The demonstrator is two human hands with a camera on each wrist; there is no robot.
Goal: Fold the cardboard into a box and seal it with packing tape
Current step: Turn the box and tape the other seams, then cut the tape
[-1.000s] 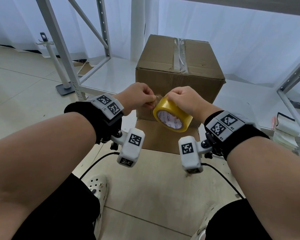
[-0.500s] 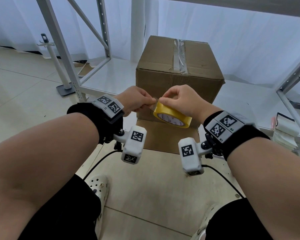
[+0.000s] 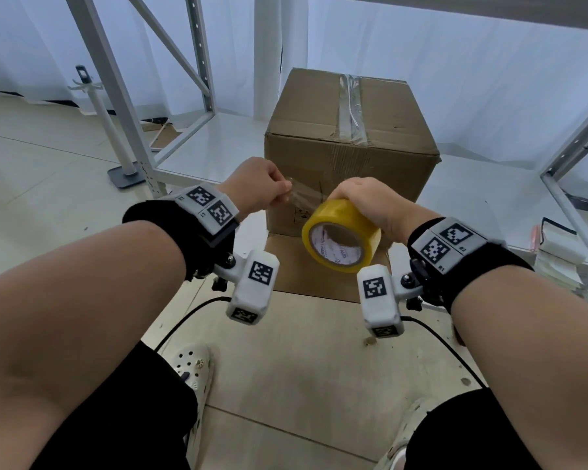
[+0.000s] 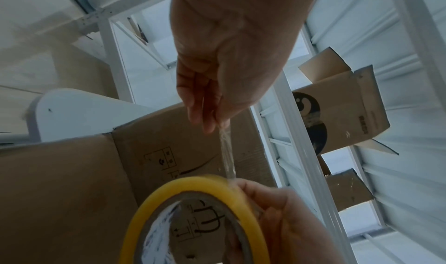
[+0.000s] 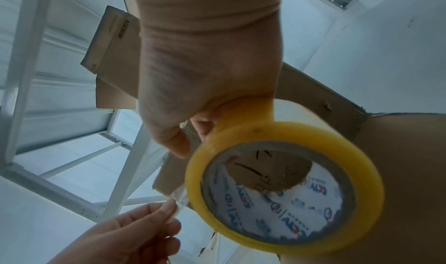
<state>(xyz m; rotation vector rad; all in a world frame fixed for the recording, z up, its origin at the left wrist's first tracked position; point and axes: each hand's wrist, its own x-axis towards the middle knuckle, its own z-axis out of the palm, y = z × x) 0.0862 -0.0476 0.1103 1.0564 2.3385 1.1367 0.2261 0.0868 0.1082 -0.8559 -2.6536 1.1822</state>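
A brown cardboard box (image 3: 350,147) stands upright on a low white shelf, its top flaps closed under a strip of clear tape (image 3: 352,106). One bottom flap (image 3: 296,269) lies flat toward me. My right hand (image 3: 364,201) grips a yellow roll of packing tape (image 3: 340,240) in front of the box's near face. My left hand (image 3: 262,184) pinches the free end of the tape (image 3: 302,198), and a short clear strip is stretched between hand and roll. The left wrist view shows the strip (image 4: 226,153) running from my fingers to the roll (image 4: 193,216). The right wrist view shows the roll (image 5: 284,186) close up.
White metal rack uprights (image 3: 116,96) and diagonal braces stand left of the box; another upright (image 3: 571,157) is at the right. A white pole on a grey base (image 3: 123,171) stands at the left. Other cardboard boxes (image 4: 337,111) sit behind. My feet in white clogs (image 3: 194,368) are below.
My hands have moved apart, the left to the left and the right down and right. A short length of tape has been pulled off the roll, which has tilted its open face toward me.
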